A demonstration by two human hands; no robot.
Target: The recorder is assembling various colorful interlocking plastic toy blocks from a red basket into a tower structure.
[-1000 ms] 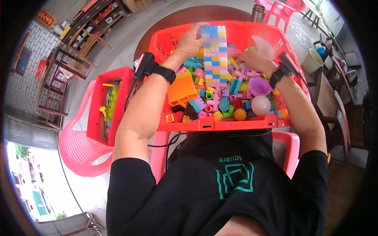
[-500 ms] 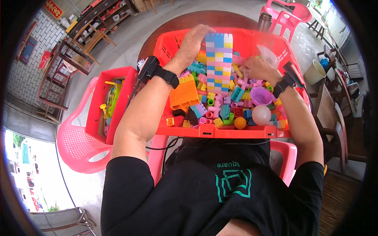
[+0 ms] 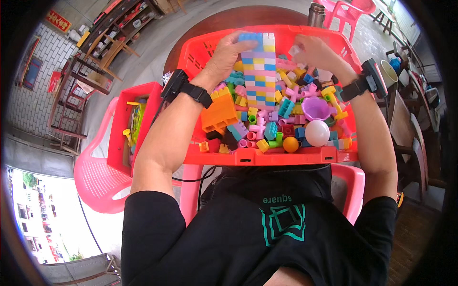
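Note:
A tall tower of building blocks in white, blue, yellow, pink and lilac rows stands in a red plastic basket. My left hand grips the tower's upper left side, the thumb across its blue top blocks. To the right of the tower top, my right hand is raised above the pile, its fingers closed on a small whitish block, partly hidden and slightly blurred. Loose blocks and pipe pieces fill the basket under both hands.
In the basket lie an orange block, a purple bowl, a white ball and an orange ball. A smaller red box sits on a pink chair at left. A metal flask stands behind the basket.
My right hand has lifted from the pile and moved up, with a whitish block in its fingers. The left hand stays on the tower, its thumb now across the front. The view has shifted slightly.

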